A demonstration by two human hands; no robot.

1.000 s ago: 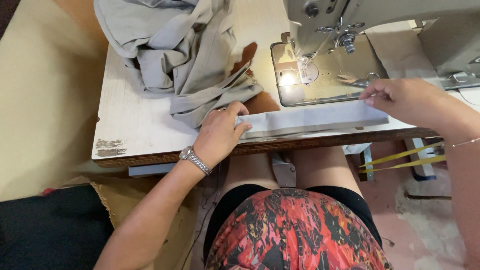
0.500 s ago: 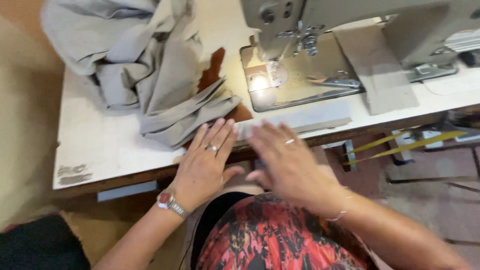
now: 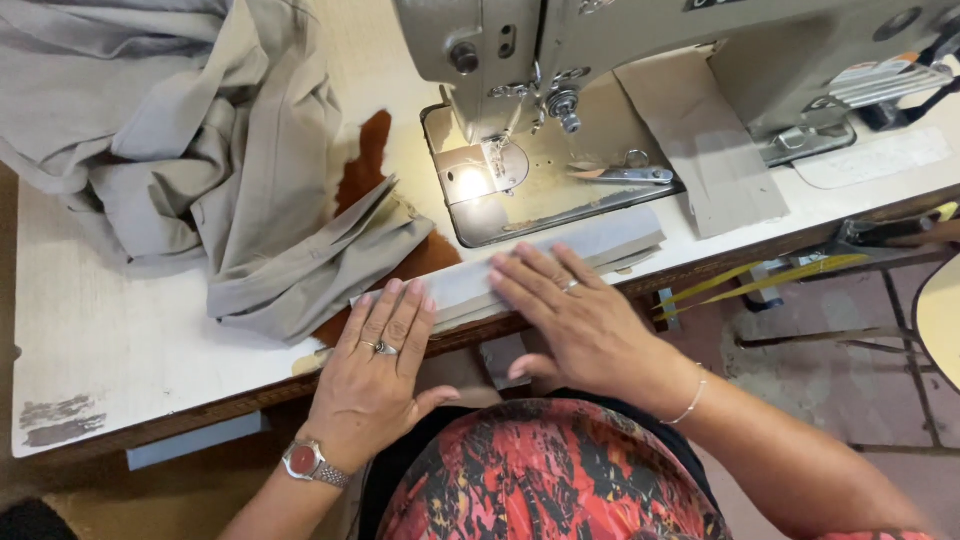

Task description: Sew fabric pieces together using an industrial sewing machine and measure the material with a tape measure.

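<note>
A long folded strip of grey fabric (image 3: 600,243) lies along the front edge of the white sewing table (image 3: 120,350). My left hand (image 3: 375,375) lies flat with fingers spread on the strip's left end, a watch on its wrist. My right hand (image 3: 575,315) presses flat on the strip's middle, fingers apart, a ring on one finger. Neither hand grips anything. Behind the strip stands a grey sewing machine (image 3: 620,50), its lit needle plate (image 3: 478,180) just beyond my hands.
A heap of grey garments (image 3: 200,150) covers the table's left half and reaches the strip's left end. Small snips (image 3: 625,175) and a cardboard piece (image 3: 700,150) lie by the machine. Yellow tape (image 3: 760,275) hangs under the table's right edge.
My right hand came from the strip's far right end to its middle and now lies flat beside the left hand. The view has swung left and closer to the table.
</note>
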